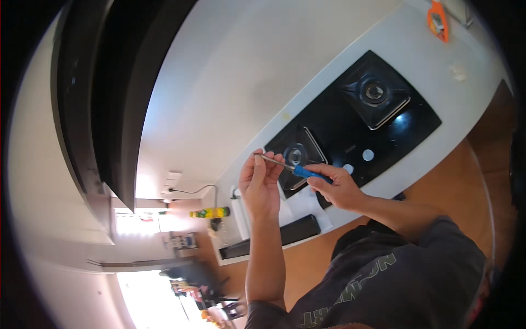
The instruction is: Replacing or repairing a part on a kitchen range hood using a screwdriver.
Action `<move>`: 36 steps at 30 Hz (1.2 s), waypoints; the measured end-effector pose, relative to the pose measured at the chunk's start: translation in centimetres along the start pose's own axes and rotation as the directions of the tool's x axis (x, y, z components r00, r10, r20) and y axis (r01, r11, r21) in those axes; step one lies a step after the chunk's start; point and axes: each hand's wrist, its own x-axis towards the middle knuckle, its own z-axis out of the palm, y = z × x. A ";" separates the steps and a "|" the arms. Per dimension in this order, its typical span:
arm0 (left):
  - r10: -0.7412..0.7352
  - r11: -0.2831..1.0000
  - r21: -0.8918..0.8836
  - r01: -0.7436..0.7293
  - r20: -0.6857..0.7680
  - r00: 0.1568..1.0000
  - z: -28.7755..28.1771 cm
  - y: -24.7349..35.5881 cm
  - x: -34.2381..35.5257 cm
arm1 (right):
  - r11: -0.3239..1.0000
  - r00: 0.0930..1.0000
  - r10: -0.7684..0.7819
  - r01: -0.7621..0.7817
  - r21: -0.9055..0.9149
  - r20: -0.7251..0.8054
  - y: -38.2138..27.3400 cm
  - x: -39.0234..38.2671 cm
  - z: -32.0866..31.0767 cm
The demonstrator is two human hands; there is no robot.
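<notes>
My right hand (pixel 341 190) is closed round the blue handle of a screwdriver (pixel 303 172). The metal shaft slants up and left to my left hand (pixel 262 183). There the left thumb and forefinger pinch together at the shaft's tip, while the other fingers curl behind it. Whatever small piece sits between those fingertips is too small to make out. Both hands are raised over the left end of a black gas hob (pixel 361 140). The left burner lies partly hidden behind the screwdriver and my fingers.
The hob is set in a white countertop (pixel 455 109). An orange-handled tool or package (pixel 438 23) lies at the far right. At the left stand a yellow bottle with a dark end (pixel 210 213) and a long black bar (pixel 300 230). A dark range hood (pixel 126 88) overhangs the upper left.
</notes>
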 end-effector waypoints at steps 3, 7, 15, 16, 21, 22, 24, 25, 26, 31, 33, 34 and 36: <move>-0.009 0.999 0.049 0.009 -0.010 1.000 2.2 0.2 3.4 | 0.997 0.998 -0.059 0.058 0.048 0.020 -0.1 3.4 -1.6; 0.029 0.995 0.097 -0.029 -0.001 1.000 4.3 0.6 7.6 | 0.986 0.986 -0.161 0.162 0.026 -0.036 -0.3 8.0 -2.4; 0.128 0.981 0.163 -0.106 -0.130 0.983 6.2 4.2 12.3 | 0.971 0.986 -0.167 0.162 0.178 0.011 -3.3 14.1 -0.7; 0.135 0.977 0.181 -0.110 -0.133 0.982 6.5 4.6 12.6 | 0.963 0.982 -0.188 0.183 0.197 0.005 -3.4 14.7 -0.5; 0.176 0.965 0.214 -0.155 -0.084 0.981 7.1 6.5 14.9 | 0.939 0.967 -0.254 0.247 0.241 0.002 -3.8 17.5 0.4; 0.191 0.956 0.242 -0.164 -0.094 0.977 7.4 6.9 15.3 | 0.919 0.957 -0.290 0.278 0.279 0.001 -3.9 18.1 0.7; 0.194 0.952 0.250 -0.177 -0.044 0.980 7.7 7.7 16.5 | 0.893 0.946 -0.325 0.305 0.331 0.005 -4.5 19.2 1.0; 0.189 0.952 0.243 -0.185 0.006 0.982 7.9 8.3 17.0 | 0.887 0.932 -0.362 0.347 0.304 -0.009 -5.1 19.8 1.0; 0.198 0.947 0.259 -0.191 -0.002 0.980 8.2 8.7 17.5 | 0.880 0.917 -0.398 0.388 0.275 -0.022 -5.7 20.4 1.0; 0.278 0.916 0.302 -0.263 -0.008 0.960 9.4 10.3 19.7 | 0.859 0.920 -0.392 0.363 0.361 0.009 -7.6 22.8 1.4; 0.301 0.903 0.324 -0.283 -0.006 0.953 9.4 10.9 20.5 | 0.844 0.907 -0.420 0.390 0.369 0.004 -7.8 24.0 1.8; 0.312 0.895 0.336 -0.294 -0.001 0.950 9.5 11.3 21.0 | 0.835 0.899 -0.438 0.410 0.368 -0.008 -8.0 24.7 2.1; 0.329 0.892 0.329 -0.311 0.001 0.944 9.6 12.4 22.2 | 0.825 0.892 -0.451 0.422 0.377 -0.010 -8.6 26.2 2.9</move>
